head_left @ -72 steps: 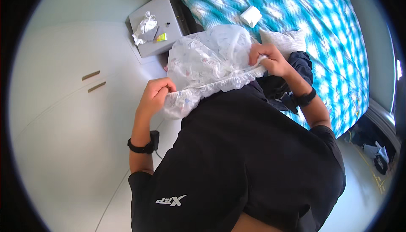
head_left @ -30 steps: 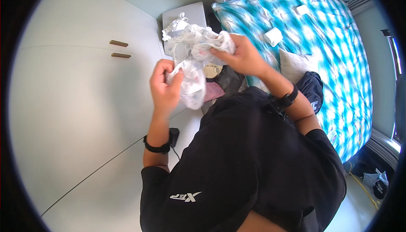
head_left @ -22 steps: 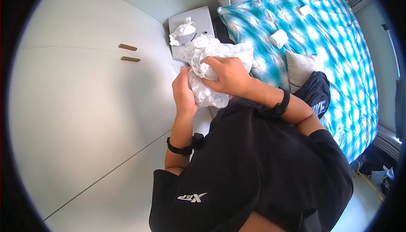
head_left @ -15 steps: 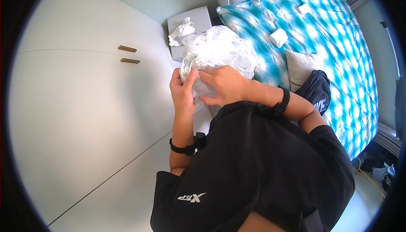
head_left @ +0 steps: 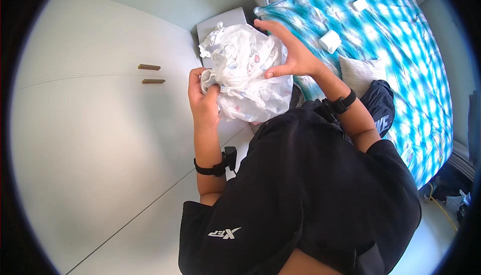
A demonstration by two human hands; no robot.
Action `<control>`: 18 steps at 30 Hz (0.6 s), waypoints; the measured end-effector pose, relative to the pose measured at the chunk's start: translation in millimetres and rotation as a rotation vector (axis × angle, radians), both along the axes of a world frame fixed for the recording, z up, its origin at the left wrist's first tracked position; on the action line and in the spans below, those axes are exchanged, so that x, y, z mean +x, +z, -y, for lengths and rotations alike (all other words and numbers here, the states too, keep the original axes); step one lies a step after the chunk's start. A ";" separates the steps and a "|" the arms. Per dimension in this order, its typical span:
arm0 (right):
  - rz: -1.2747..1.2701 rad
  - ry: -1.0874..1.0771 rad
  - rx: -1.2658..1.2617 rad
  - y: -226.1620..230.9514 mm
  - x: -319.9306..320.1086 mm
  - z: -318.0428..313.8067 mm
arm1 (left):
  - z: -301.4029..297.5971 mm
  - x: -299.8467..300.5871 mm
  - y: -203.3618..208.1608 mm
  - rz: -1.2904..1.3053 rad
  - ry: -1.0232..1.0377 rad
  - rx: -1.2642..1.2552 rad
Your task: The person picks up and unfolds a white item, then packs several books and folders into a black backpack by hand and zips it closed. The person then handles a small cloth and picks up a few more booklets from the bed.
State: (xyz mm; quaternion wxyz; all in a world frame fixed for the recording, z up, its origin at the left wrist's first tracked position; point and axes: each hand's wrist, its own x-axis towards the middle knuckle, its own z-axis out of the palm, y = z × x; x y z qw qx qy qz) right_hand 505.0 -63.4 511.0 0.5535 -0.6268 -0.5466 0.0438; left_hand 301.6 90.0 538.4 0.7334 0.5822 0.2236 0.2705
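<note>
- White plastic cover bunches up, its edge grasped by the fingers of our left hand.
- Our right hand arches alongside, fingers spread wide apart.

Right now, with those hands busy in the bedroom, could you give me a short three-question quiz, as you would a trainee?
1. Which hand grips the bunched edge of the printed translucent plastic cover?
2. True or false: the beige pillow lies on the blue-and-white checked bedspread.
3. How many brown handles show on the white wardrobe?

Key:
1. The left hand; the right hand is open, fingers spread.
2. True.
3. Two.
</note>
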 end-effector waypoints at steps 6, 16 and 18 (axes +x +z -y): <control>-0.703 0.535 -0.562 -2.7 1.7 -5.2 | -3.2 30.7 17.9 0.126 0.199 -0.073; -0.555 0.484 -0.289 -12.8 -30.1 -24.9 | 15.0 68.1 -11.6 -0.009 0.248 0.253; -0.577 0.458 -0.200 -30.0 -28.7 -29.6 | 17.0 72.2 -13.0 0.192 0.239 0.004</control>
